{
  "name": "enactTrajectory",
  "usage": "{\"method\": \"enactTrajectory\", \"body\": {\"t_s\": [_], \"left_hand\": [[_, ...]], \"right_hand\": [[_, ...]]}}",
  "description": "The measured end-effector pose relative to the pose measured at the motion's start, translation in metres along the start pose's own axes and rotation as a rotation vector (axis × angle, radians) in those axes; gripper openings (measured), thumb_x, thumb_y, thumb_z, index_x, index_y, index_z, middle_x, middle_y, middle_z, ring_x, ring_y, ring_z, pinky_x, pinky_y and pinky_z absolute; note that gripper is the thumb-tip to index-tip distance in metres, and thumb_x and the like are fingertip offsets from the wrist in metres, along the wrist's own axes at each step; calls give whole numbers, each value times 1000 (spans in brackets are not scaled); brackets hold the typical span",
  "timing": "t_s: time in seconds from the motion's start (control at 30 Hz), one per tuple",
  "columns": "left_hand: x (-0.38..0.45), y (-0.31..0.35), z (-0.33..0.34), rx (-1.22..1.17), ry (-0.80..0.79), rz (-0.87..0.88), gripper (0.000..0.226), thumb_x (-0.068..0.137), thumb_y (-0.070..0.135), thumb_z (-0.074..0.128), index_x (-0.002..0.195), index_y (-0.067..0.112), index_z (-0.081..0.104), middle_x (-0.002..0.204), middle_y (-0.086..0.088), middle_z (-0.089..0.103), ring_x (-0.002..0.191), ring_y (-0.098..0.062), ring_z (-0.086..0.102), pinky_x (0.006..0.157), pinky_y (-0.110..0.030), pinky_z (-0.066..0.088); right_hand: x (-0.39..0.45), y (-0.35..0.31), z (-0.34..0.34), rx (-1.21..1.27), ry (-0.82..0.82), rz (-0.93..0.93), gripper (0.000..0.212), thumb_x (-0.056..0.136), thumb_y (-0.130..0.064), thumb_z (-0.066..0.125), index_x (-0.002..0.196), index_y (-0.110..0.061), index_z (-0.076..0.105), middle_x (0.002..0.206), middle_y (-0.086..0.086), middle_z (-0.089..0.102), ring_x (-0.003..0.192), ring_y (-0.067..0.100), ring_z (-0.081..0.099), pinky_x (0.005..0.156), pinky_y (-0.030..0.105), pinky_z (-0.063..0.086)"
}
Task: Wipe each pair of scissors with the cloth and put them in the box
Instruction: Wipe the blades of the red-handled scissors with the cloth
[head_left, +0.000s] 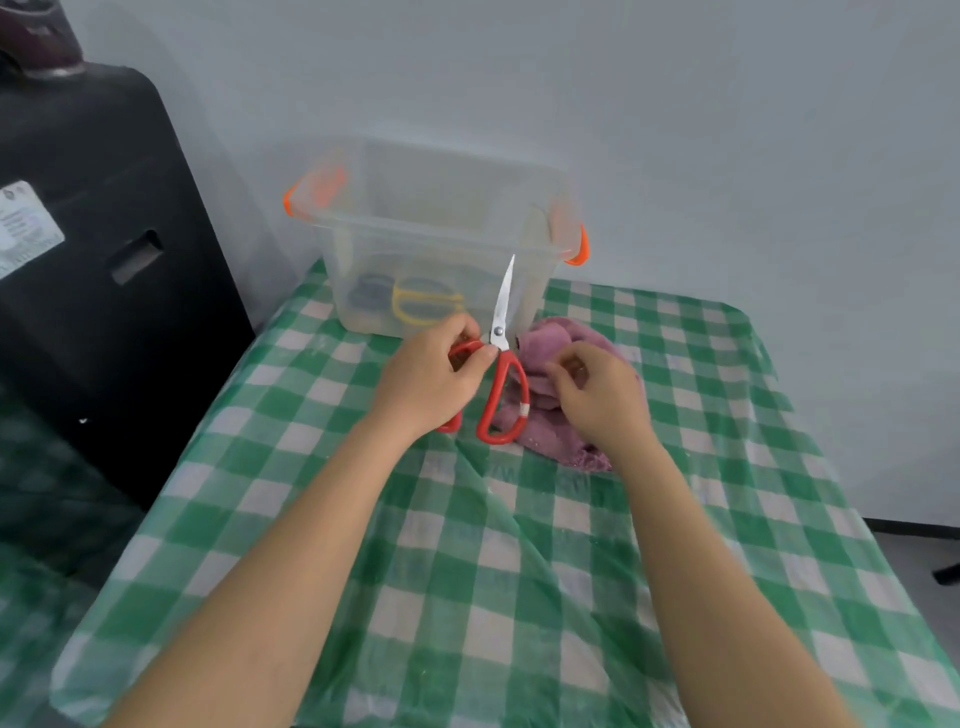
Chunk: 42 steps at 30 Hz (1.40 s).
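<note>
Scissors (503, 358), red-handled, blades closed and pointing up toward the box (436, 234), held above the table (467, 571) just in front of the box's near wall. Blade tip overlaps the near wall in view; can't tell whether it touches.

Left hand (428, 379) grips the left handle loop, thumb and fingers curled round it near the pivot. Right loop hangs free, lower end over the edge of the cloth (556, 415).

Right hand (597, 400) sits on the cloth just right of the scissors, fingers curled down into the fabric. Looks like a pinch on the cloth, though the fingertips are partly hidden. Not touching the scissors.

Cloth is purple, bunched up, lying on the table right of centre, beside the box's near right corner.

Box is clear plastic, orange latches at both ends, no lid on, standing at the far edge of the table against the wall. Inside on the bottom: yellow scissors (423, 306) and a dark pair (369, 296) to their left, both blurred through the plastic.

Table has a green-and-white check cover, wrinkled down the middle. Black case (104, 260) stands off the table's left side.
</note>
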<state>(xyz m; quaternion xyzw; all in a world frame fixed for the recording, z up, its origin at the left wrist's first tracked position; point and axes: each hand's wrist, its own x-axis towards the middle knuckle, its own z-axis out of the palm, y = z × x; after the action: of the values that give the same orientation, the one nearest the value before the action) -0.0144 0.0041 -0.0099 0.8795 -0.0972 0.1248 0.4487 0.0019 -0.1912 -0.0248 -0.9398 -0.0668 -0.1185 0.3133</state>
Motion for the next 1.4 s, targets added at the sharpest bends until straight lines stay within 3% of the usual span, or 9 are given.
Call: {"method": "enactTrajectory", "body": {"t_s": [0.1, 0.2, 0.37, 0.57, 0.8, 1.0, 1.1, 1.23, 1.4], "left_hand": [[-5, -10, 13, -155, -51, -11, 16, 96, 24, 57, 82, 19, 50, 63, 0, 62, 55, -16, 65, 57, -34, 50], [-7, -17, 18, -355, -85, -71, 15, 97, 10, 54, 84, 14, 51, 61, 3, 60, 51, -19, 62, 55, -28, 49], [-8, -23, 17, -462, -133, -86, 20, 97, 5, 54, 80, 15, 53, 58, 1, 56, 48, -23, 55, 54, -40, 50], [-13, -19, 17, -455, -171, -117, 18, 89, 18, 68, 80, 6, 57, 51, 0, 55, 43, -22, 53, 52, -39, 51], [-15, -13, 22, -423, -216, -143, 25, 83, 24, 73, 75, 11, 53, 54, -2, 59, 43, -23, 53, 48, -34, 49], [-15, -13, 25, -426, -163, -187, 27, 83, 27, 74, 77, 10, 54, 53, 1, 59, 42, -22, 54, 47, -32, 48], [-15, -13, 22, -406, -124, -228, 30, 82, 30, 74, 76, 9, 54, 51, 0, 59, 40, -20, 54, 44, -28, 45], [-16, -13, 19, -375, -87, -231, 33, 80, 33, 76, 76, 9, 54, 48, 2, 58, 39, -16, 53, 42, -24, 45], [-18, -12, 16, -328, -109, -191, 34, 83, 36, 73, 74, 10, 53, 49, -5, 60, 41, -20, 54, 47, -28, 46]], "right_hand": [[0, 9, 1, 262, -63, -50, 14, 86, -22, 70, 83, -31, 60, 88, -9, 64, 79, 4, 58, 70, 13, 45], [-2, 19, 8, 199, -72, -126, 21, 81, -15, 73, 92, -29, 61, 99, -8, 57, 91, -2, 54, 80, 9, 42], [-1, 13, 19, 263, 212, -47, 3, 90, -20, 67, 90, -21, 70, 90, -9, 55, 79, -11, 50, 72, 3, 36], [-10, -3, 10, 590, 396, 53, 22, 94, -25, 63, 75, -28, 54, 59, -17, 51, 54, 0, 45, 56, 12, 36], [-14, -13, 6, 728, 110, 38, 30, 96, -19, 60, 78, 5, 55, 60, 6, 54, 59, 10, 50, 57, 27, 44], [-21, -9, 6, 754, -192, -13, 15, 93, -17, 63, 87, -3, 59, 60, -8, 55, 53, 4, 49, 53, 15, 43], [-21, -6, 5, 830, -327, 12, 9, 91, -10, 66, 96, -8, 59, 75, -2, 63, 67, 9, 58, 64, 19, 48], [-25, -4, 7, 817, -298, 15, 20, 86, 1, 68, 95, -15, 61, 88, 4, 71, 82, 14, 66, 77, 23, 55], [-23, -1, 4, 870, -189, 32, 19, 83, 6, 68, 80, -11, 59, 66, -7, 67, 61, 5, 61, 59, 16, 49]]}}
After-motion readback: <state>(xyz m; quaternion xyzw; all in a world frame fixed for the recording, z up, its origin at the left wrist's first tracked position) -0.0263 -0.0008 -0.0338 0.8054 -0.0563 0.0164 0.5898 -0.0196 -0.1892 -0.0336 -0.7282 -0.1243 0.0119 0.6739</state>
